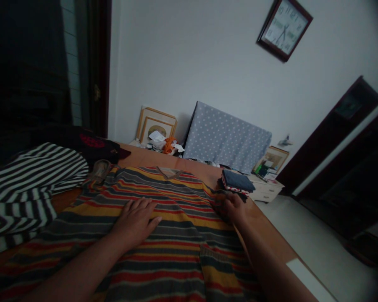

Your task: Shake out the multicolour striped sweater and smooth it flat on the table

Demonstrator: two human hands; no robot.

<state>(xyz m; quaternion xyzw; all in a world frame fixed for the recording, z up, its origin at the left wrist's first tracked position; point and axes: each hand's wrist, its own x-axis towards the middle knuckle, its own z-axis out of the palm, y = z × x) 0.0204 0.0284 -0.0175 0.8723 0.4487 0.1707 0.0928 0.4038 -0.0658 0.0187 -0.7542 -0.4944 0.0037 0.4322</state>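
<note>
A striped shirt (173,235) in red, yellow and dark grey lies spread over the table, its V-shaped neck at the far end. My left hand (137,220) rests flat on the chest of the shirt, fingers stretched out and thumb apart. On the right, my right hand (234,207) is closed on the shirt's right sleeve, with the fingers curled into the cloth. Part of that sleeve is hidden under the hand. A pocket with a patterned top edge shows low on the shirt's right side.
A black-and-white striped garment (34,176) and a dark garment (94,144) lie at the left. Folded clothes (237,181) are stacked at the table's far right. Behind stand picture frames (157,121), a dotted grey cloth cover (227,136) and a white drawer cabinet (266,193).
</note>
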